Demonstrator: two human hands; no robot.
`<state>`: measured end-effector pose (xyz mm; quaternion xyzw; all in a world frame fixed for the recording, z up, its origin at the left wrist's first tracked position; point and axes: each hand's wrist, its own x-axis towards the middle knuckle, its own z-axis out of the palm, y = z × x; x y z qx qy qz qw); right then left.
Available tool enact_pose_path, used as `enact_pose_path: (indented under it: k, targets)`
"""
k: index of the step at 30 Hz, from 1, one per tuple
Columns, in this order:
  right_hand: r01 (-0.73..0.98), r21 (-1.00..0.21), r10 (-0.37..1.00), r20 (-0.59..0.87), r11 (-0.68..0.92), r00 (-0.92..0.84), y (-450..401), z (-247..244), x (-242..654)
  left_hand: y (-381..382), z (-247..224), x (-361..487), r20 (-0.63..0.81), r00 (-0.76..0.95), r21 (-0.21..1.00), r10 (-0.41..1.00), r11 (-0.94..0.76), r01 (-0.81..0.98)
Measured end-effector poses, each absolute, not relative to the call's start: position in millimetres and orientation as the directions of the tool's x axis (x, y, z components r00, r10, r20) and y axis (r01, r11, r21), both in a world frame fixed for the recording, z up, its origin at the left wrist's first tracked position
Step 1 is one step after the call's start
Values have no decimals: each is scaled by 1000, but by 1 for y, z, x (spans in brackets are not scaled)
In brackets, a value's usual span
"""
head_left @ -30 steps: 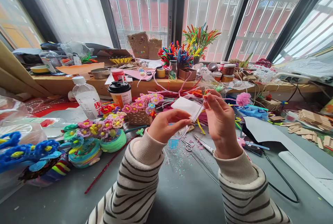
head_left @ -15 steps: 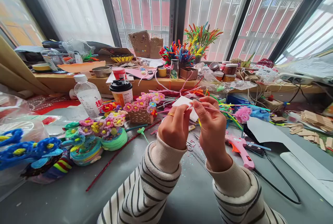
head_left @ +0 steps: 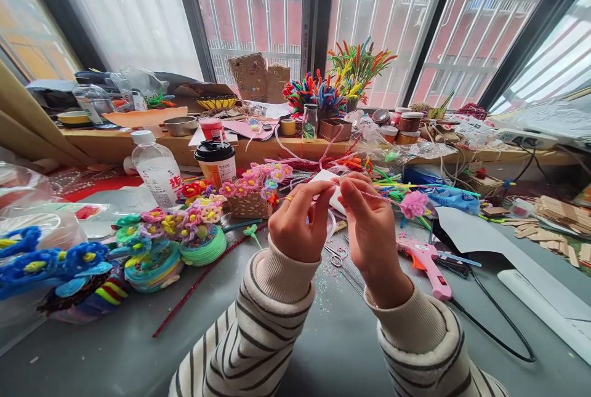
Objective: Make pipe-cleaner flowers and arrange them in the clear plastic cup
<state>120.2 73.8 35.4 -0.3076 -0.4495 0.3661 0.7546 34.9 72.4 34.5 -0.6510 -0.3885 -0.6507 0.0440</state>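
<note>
Between my two hands a thin pink pipe cleaner (head_left: 385, 199) runs sideways, ending at the right in a fluffy pink flower (head_left: 414, 204). My left hand (head_left: 299, 220) is closed, thumb and forefinger pinching the left end. My right hand (head_left: 373, 234) pinches it close by, the fingertips of both hands almost meeting. A pale loop (head_left: 331, 226) shows under the left fingers; what it belongs to I cannot tell. Behind the fingertips is a white card (head_left: 324, 176), partly covered. Scissors (head_left: 336, 258) lie below the hands on the grey table (head_left: 332, 341).
On the right lies a pink glue gun (head_left: 429, 264) with a black cord. Flower-topped pots (head_left: 203, 249), a water bottle (head_left: 157, 169) and a lidded cup (head_left: 216, 166) stand to the left. Loose pipe cleaners (head_left: 420, 215) spread behind my right hand, and wooden sticks (head_left: 554, 224) lie far right.
My left hand has shifted slightly left and a pale loop now shows beneath it. The fluffy pink flower has moved left, closer to my right hand.
</note>
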Motion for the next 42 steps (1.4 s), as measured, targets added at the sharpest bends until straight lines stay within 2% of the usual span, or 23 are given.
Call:
enact_pose_path:
  k: [4, 8, 15, 17, 20, 23, 25, 30, 33, 37, 39, 42]
  targets:
    - [-302, -790, 840, 454, 534, 297, 73, 34, 120, 72, 38, 32, 792, -192, 604, 580, -696, 388]
    - [-326, -775, 837, 461, 542, 296, 74, 33, 121, 74, 38, 30, 692, -157, 722, 705, -678, 137]
    - [-313, -765, 824, 491, 563, 283, 81, 33, 129, 70, 46, 29, 486, -10, 858, 874, -479, -186]
    - [-337, -779, 849, 481, 528, 220, 83, 33, 133, 70, 48, 26, 441, 72, 874, 895, -410, -261]
    - [-422, -820, 903, 429, 387, -4, 86, 33, 140, 72, 51, 20, 383, 261, 895, 886, -286, -342]
    - [-417, -874, 896, 372, 249, -243, 89, 33, 148, 74, 54, 13, 327, 394, 928, 859, -212, -308]
    - [-372, -899, 886, 353, 232, -301, 90, 34, 154, 74, 55, 9, 290, 451, 950, 844, -196, -245]
    - [-62, -909, 877, 414, 412, -245, 86, 42, 168, 76, 59, -1, 261, 562, 952, 785, -304, -17]
    - [193, -817, 833, 498, 544, -238, 82, 47, 173, 74, 62, -3, 280, 545, 885, 790, -433, 173]
    - [472, -606, 748, 633, 640, -202, 76, 50, 169, 75, 60, -1, 363, 492, 744, 791, -564, 358]
    - [544, -547, 715, 683, 636, -149, 75, 48, 163, 78, 56, 1, 396, 448, 691, 802, -581, 430]
    - [560, -519, 647, 761, 646, -40, 77, 42, 154, 86, 47, 3, 482, 324, 634, 814, -579, 512]
